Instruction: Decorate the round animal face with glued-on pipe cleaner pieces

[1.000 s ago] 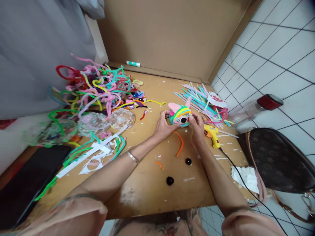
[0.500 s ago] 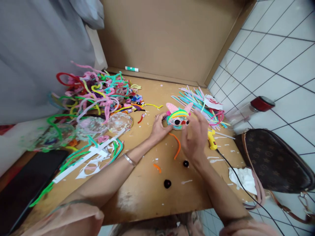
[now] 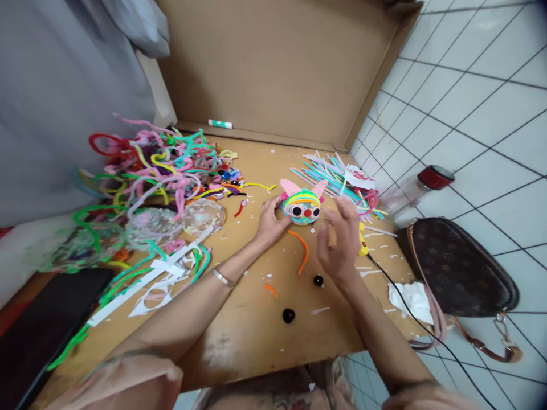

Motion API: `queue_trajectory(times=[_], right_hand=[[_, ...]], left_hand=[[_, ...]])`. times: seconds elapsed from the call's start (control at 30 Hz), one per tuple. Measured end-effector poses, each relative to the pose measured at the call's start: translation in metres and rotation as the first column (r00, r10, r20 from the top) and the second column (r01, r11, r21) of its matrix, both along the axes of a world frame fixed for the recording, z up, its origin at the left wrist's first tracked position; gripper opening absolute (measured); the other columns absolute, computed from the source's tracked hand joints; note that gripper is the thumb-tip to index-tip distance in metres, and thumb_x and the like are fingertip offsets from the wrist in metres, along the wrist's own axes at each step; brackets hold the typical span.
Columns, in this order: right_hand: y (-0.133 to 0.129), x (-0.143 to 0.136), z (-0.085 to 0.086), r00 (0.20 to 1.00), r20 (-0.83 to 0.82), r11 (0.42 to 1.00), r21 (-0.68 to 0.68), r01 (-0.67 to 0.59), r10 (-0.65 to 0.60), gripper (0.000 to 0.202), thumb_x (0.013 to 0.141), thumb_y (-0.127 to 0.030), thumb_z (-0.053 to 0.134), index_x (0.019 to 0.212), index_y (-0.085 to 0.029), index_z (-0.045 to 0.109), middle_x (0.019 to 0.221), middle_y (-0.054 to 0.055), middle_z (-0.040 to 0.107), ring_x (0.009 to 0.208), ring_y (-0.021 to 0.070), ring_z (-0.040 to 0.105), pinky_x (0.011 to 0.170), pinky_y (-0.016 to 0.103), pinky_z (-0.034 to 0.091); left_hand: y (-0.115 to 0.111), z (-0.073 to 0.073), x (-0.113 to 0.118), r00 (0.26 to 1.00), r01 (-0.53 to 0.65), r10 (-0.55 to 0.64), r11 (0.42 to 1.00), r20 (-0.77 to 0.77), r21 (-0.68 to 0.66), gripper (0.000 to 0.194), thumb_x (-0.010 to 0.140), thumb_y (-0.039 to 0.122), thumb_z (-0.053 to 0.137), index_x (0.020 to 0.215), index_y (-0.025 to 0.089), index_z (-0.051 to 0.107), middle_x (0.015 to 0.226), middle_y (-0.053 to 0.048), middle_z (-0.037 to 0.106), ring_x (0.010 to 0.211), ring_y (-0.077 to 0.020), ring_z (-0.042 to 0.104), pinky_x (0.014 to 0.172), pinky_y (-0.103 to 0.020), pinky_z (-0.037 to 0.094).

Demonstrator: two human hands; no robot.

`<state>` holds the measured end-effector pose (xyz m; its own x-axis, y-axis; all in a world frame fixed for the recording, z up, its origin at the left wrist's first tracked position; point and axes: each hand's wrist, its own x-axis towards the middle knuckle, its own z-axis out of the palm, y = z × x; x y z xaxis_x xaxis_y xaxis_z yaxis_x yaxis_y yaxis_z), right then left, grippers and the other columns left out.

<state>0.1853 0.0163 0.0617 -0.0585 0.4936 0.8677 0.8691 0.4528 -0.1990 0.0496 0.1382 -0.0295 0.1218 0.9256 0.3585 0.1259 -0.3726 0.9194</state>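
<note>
A small round toy face (image 3: 302,206) wound from coloured pipe cleaners, with pink ears, two black eyes and a red nose, rests on the wooden table (image 3: 248,336). My left hand (image 3: 269,219) holds its left side. My right hand (image 3: 339,242) hovers, blurred, just right of the face with fingers spread and nothing in it. An orange pipe cleaner (image 3: 301,250) lies bent between my hands. Two black pompoms (image 3: 289,315) sit nearer to me.
A tangle of pipe cleaners (image 3: 158,165) fills the left. Straight pipe cleaners (image 3: 342,182) and a yellow glue gun (image 3: 363,242) with a cord lie right. A brown bag (image 3: 457,267), a red-lidded jar (image 3: 421,188), a white tissue (image 3: 405,299) and a dark tablet (image 3: 43,324) surround the table.
My right hand has let go of the toy face and drawn back toward me, fingers spreading. The face now shows both eyes and a red nose. My left hand stays on it.
</note>
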Motion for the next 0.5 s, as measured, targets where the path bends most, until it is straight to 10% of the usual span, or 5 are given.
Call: queue_trajectory(times=[0.17,0.5], right_hand=[[0.008,0.023,-0.002,0.972,-0.101,0.964,-0.186,0.190,-0.212,0.029,0.090,-0.027,0.049,0.116,-0.021,0.060,0.125,0.015,0.064,0.123,0.0303,0.057,0.106,0.060,0.043],[0.031,0.010,-0.044,0.967,-0.158,0.906,-0.406,0.122,-0.201,0.059,0.085,-0.048,0.060,0.134,-0.016,0.050,0.120,0.018,0.063,0.106,0.0300,0.061,0.092,0.050,0.051]], left_hand=[[-0.005,0.008,-0.002,0.999,0.000,0.001,1.000,-0.051,0.017,0.051,0.068,0.015,0.063,0.119,0.016,0.059,0.126,-0.012,0.061,0.118,-0.0261,0.056,0.105,-0.043,0.046],[-0.012,0.011,-0.001,0.999,0.033,-0.033,0.999,-0.010,-0.029,0.052,0.066,0.018,0.071,0.116,0.020,0.057,0.136,-0.012,0.058,0.120,-0.0272,0.056,0.108,-0.049,0.042]])
